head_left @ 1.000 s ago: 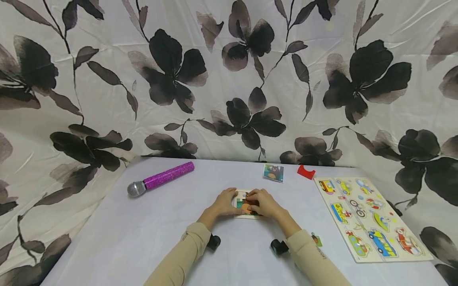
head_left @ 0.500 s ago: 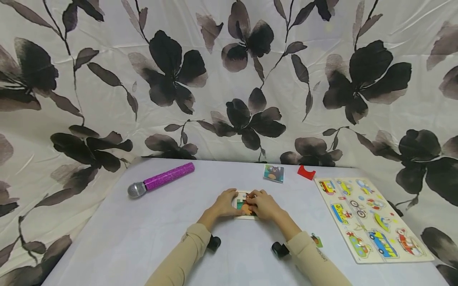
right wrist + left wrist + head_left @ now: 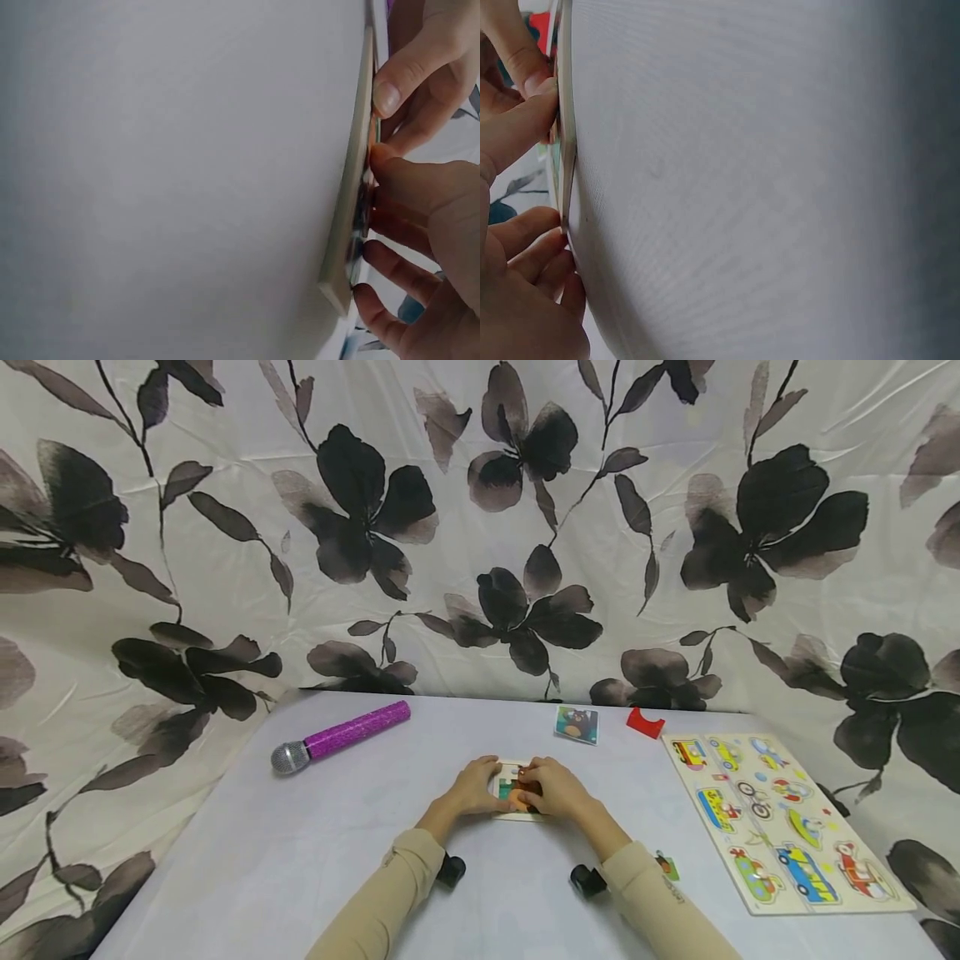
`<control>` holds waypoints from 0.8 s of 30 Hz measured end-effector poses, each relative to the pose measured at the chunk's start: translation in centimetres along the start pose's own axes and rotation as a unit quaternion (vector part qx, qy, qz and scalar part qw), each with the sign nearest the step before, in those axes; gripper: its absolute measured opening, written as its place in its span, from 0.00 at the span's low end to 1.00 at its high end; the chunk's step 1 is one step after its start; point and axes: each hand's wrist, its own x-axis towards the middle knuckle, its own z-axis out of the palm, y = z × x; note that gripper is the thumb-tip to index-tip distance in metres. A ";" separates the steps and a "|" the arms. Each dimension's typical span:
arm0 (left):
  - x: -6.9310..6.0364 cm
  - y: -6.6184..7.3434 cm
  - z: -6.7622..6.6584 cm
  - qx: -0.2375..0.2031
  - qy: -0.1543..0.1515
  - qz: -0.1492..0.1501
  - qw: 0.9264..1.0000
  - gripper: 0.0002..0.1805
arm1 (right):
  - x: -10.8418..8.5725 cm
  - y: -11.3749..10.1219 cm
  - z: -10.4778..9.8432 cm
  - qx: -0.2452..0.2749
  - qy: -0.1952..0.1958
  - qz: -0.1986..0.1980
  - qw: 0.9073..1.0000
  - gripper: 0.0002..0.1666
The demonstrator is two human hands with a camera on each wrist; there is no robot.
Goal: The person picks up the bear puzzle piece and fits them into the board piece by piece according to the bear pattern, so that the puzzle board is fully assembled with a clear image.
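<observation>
A small wooden jigsaw puzzle board (image 3: 504,793) with a brown and green picture lies flat on the white table between both hands. My left hand (image 3: 472,788) grips its left side, thumb at the near edge and fingers at the far edge. In the left wrist view the board's pale edge (image 3: 567,157) shows beside those fingers. My right hand (image 3: 558,788) covers the board's right part, thumb and fingers bent together on a puzzle piece that they mostly hide. Seen from the right wrist, its fingertips touch the top of the board (image 3: 347,202).
A purple glitter microphone (image 3: 352,732) lies at the back left. A picture card (image 3: 577,725) and a red curved piece (image 3: 645,722) lie at the back. To the right are a loose puzzle piece (image 3: 667,866) and a large vehicle puzzle board (image 3: 776,860).
The right fingers shift very slightly over the board. My left hand keeps its grip, and the other things stay in place.
</observation>
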 end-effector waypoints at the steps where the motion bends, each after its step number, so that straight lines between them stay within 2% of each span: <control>1: 0.0 0.0 0.0 -0.002 0.000 -0.001 1.000 0.41 | 0.0 0.1 0.1 0.012 0.002 0.000 1.000 0.15; 7: 0.0 0.0 0.1 -0.007 0.002 -0.001 1.000 0.42 | 0.1 0.5 0.7 0.105 0.023 0.049 0.993 0.18; 10: 0.0 0.0 0.0 -0.004 0.004 0.001 1.000 0.42 | 0.1 0.6 0.8 0.129 0.034 0.074 0.988 0.20; 15: 0.1 0.0 0.0 0.003 0.005 0.002 1.000 0.41 | 0.1 0.6 0.6 0.127 0.036 0.079 0.988 0.17; 24: 0.1 -0.1 0.2 0.002 0.007 0.010 1.000 0.41 | 0.0 0.8 0.1 0.103 0.005 0.069 0.992 0.18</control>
